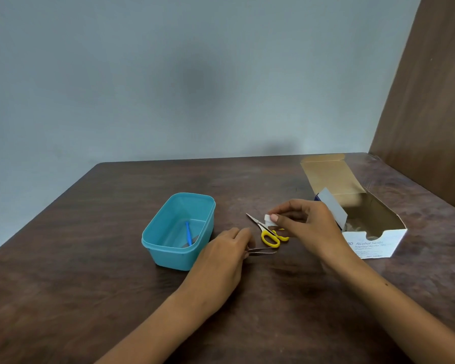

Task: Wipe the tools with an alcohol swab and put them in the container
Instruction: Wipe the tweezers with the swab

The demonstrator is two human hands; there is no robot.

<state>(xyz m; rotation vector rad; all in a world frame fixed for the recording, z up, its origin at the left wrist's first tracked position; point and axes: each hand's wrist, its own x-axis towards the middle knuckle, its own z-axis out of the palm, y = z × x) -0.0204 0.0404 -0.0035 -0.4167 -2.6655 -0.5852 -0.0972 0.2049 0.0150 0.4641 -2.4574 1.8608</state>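
Left hand on worktop, fingers pinching metal tweezers at near end. Right hand pinches white swab above yellow-handled scissors (lying flat). Teal container left of tools, blue tool inside. Open swab box at right.

Head view, looking down, near table
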